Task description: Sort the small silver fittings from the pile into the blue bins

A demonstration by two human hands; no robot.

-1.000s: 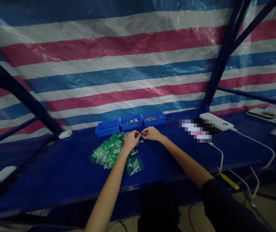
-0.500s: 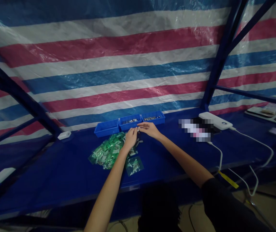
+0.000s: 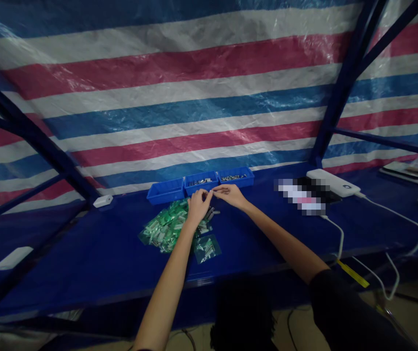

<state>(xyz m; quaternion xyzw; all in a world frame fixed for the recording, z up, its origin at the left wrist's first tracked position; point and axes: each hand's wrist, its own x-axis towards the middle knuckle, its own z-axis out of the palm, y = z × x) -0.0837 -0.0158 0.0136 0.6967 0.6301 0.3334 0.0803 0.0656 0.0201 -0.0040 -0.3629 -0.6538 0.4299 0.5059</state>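
Observation:
My left hand and my right hand meet fingertip to fingertip just in front of the blue bins. Both are closed in a pinch; whatever sits between the fingertips is too small to make out. Under and left of my left hand lies a heap of small clear and green plastic bags with metal pieces inside. One flat bag of metal pieces rests apart, nearer the table's front. A few loose metal pieces show beside my left hand. Behind my hands stands the middle bin, holding small metal parts.
Left of it is an empty blue bin; the right bin holds small metal parts. A white power bank with a cable and a blurred-out phone lie right. A small white box sits left. Blue frame posts rise behind.
The view has shifted slightly, moving everything a little to the right. My left fingers have spread from the thumb and bent, while both hands stay together at the same spot before the bins.

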